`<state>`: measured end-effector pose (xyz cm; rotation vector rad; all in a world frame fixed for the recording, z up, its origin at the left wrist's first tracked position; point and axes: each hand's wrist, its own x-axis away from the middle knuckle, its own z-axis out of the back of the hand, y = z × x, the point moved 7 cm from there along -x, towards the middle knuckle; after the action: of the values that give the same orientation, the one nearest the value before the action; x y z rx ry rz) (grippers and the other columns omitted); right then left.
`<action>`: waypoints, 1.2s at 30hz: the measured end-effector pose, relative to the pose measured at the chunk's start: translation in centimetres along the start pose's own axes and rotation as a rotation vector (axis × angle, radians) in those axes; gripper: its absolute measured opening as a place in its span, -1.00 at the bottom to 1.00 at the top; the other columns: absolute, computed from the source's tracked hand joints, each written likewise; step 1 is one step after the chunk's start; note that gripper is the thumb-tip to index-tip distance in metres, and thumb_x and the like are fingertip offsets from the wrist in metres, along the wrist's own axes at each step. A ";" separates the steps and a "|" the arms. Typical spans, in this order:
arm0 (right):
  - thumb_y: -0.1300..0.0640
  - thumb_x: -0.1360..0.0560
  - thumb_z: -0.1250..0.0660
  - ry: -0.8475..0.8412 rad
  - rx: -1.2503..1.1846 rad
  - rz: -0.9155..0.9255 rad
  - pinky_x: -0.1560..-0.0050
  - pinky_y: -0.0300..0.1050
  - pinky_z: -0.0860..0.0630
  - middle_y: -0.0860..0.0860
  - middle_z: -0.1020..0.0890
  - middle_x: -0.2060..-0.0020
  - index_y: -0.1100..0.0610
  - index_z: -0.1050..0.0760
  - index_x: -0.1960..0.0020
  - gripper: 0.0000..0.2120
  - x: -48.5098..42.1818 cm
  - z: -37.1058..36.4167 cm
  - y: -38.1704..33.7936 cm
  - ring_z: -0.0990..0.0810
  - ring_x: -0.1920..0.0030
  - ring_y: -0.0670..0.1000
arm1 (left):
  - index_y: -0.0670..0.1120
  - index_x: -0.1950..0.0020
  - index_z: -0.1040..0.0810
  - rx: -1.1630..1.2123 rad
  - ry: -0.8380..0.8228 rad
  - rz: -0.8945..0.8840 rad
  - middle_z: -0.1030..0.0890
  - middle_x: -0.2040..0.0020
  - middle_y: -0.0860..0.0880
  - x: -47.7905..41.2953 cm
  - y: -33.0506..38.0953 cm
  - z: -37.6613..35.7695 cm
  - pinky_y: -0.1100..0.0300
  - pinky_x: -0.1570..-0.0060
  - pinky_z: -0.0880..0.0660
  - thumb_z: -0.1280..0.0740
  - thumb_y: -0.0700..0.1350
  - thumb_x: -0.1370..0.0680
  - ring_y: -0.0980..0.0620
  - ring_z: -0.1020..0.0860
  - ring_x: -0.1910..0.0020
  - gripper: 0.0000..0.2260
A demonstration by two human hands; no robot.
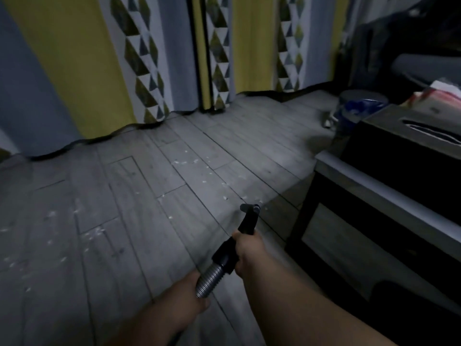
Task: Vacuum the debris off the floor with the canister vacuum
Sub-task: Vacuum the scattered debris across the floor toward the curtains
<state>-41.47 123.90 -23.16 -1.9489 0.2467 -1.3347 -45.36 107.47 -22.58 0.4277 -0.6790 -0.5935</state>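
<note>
Gripping half-hidden hose [209,278]: left hand [195,292], right hand [245,250]

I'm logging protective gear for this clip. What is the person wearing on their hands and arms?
Nothing shows: both the left hand and right hand are bare, no gloves. Both forearms are uncovered, with no sleeves or watch in view.

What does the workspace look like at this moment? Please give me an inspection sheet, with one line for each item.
Surface: grey plank floor, dimly lit.
Job's things: white debris scattered over the planks; black hose handle joined to ribbed hose; canister not in view.
Clutter: blue-lined bin near the curtains.
Grippers: right hand grips the black hose handle; left hand holds the ribbed hose.
Cables: nothing seen.
Surroundings: patterned curtains behind; dark cabinet at the right.
</note>
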 end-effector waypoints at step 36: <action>0.27 -0.57 -0.27 -0.038 -0.037 -0.053 0.29 0.06 -0.53 0.20 -0.55 -0.04 0.15 -0.39 -0.31 -0.68 -6.5 -1.5 0.8 -0.57 0.13 0.19 | 0.09 0.07 -0.49 0.084 -0.063 0.115 -0.59 0.14 0.08 -5.6 -3.2 -1.4 0.25 0.09 -0.51 -0.43 0.08 -0.27 0.09 -0.59 0.11 -0.71</action>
<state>-45.45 126.13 -28.13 -2.0230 0.2039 -1.3341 -49.03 108.87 -27.88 0.4463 -0.7856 -0.4726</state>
